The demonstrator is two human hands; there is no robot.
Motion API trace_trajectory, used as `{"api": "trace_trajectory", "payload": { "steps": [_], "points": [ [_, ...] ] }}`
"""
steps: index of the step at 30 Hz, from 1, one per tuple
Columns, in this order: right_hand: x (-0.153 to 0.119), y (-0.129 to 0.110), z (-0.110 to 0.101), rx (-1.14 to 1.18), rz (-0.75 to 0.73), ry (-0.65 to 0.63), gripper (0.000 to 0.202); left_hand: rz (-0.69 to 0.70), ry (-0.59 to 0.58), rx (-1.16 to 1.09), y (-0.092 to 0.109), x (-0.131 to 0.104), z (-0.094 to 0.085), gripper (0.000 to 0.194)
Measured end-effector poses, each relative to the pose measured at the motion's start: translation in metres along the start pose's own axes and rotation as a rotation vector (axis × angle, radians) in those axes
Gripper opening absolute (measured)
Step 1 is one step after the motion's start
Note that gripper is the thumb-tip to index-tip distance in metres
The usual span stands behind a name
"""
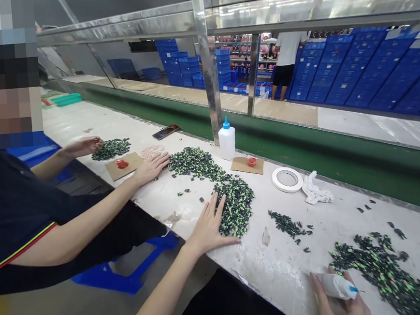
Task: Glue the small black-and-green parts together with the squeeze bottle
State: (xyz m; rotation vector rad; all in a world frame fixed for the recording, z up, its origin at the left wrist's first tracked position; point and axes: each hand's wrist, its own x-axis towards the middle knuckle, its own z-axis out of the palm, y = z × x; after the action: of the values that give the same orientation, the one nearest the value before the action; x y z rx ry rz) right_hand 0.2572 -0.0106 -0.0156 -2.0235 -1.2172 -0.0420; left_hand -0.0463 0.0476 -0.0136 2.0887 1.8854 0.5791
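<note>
My left hand (207,228) rests with spread fingers against the near side of a pile of small dark green and bright green pieces (237,206). It grips nothing that I can see. At the bottom right, my right hand (325,300) is closed around a small translucent squeeze bottle (334,285). The bottle lies tilted, its blue cap and thin needle tip pointing right. Just beyond that hand is another heap of dark and bright green pieces (382,270). Plain dark pieces (288,224) form a smaller group between my two hands.
A co-worker's hand (150,168) touches the far pile. Along the worktable (262,270) stand a white bottle (227,142), a red cup (251,161) on cardboard, a tape roll (287,179), crumpled tissue (316,189) and a phone (166,131). A metal post (208,70) rises behind; a green belt (286,156) runs alongside.
</note>
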Motion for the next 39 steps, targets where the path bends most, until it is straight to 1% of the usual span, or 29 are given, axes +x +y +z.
{"api": "trace_trajectory", "payload": {
  "steps": [3, 4, 6, 8, 10, 12, 14, 16, 18, 20, 22, 24, 26, 28, 30, 33, 36, 39],
  "points": [
    [-0.004, -0.011, -0.002, 0.032, 0.006, 0.075, 0.057, -0.013, 0.062, -0.044, 0.009, 0.003, 0.007, 0.112],
    [-0.005, -0.013, -0.003, 0.049, 0.010, 0.097, 0.057, -0.010, 0.074, -0.057, 0.010, 0.005, 0.006, 0.108],
    [-0.006, -0.015, -0.005, 0.080, 0.035, 0.107, 0.057, 0.005, 0.086, -0.087, 0.007, 0.014, -0.003, 0.098],
    [-0.005, -0.013, -0.008, 0.093, 0.072, 0.066, 0.061, 0.013, 0.095, -0.120, -0.001, 0.033, -0.017, 0.088],
    [-0.004, -0.011, -0.010, 0.094, 0.097, 0.023, 0.072, 0.024, 0.117, -0.151, -0.012, 0.062, -0.032, 0.075],
    [-0.004, -0.011, -0.011, 0.099, 0.098, 0.013, 0.082, 0.046, 0.087, -0.182, -0.023, 0.091, -0.041, 0.066],
    [-0.005, -0.011, -0.011, 0.107, 0.087, 0.022, 0.088, 0.065, 0.036, -0.206, -0.029, 0.113, -0.042, 0.060],
    [-0.007, -0.012, -0.011, 0.105, 0.068, 0.037, 0.088, 0.092, 0.003, -0.223, -0.032, 0.122, -0.037, 0.054],
    [-0.008, -0.012, -0.011, 0.098, 0.032, 0.051, 0.086, 0.131, -0.018, -0.242, -0.032, 0.119, -0.030, 0.052],
    [-0.009, -0.010, -0.011, 0.092, -0.018, 0.069, 0.083, 0.181, -0.045, -0.265, -0.032, 0.110, -0.026, 0.051],
    [-0.010, -0.008, -0.011, 0.086, -0.064, 0.069, 0.080, 0.230, -0.080, -0.282, -0.031, 0.101, -0.029, 0.051],
    [-0.011, -0.006, -0.011, 0.082, -0.093, 0.066, 0.078, 0.261, -0.110, -0.287, -0.030, 0.098, -0.036, 0.051],
    [-0.011, -0.006, -0.011, 0.084, -0.117, 0.065, 0.077, 0.272, -0.120, -0.279, -0.027, 0.102, -0.043, 0.051],
    [-0.011, -0.007, -0.011, 0.086, -0.144, 0.084, 0.076, 0.275, -0.116, -0.261, -0.021, 0.111, -0.047, 0.051],
    [-0.010, -0.009, -0.011, 0.077, -0.174, 0.114, 0.074, 0.282, -0.118, -0.241, -0.014, 0.121, -0.044, 0.049],
    [-0.011, -0.010, -0.012, 0.073, -0.207, 0.154, 0.071, 0.312, -0.149, -0.222, -0.002, 0.129, -0.034, 0.047],
    [-0.011, -0.010, -0.012, 0.089, -0.211, 0.162, 0.069, 0.355, -0.187, -0.212, 0.005, 0.124, -0.027, 0.049],
    [-0.012, -0.009, -0.013, 0.106, -0.232, 0.172, 0.066, 0.399, -0.236, -0.204, 0.009, 0.112, -0.031, 0.051]
  ]
}}
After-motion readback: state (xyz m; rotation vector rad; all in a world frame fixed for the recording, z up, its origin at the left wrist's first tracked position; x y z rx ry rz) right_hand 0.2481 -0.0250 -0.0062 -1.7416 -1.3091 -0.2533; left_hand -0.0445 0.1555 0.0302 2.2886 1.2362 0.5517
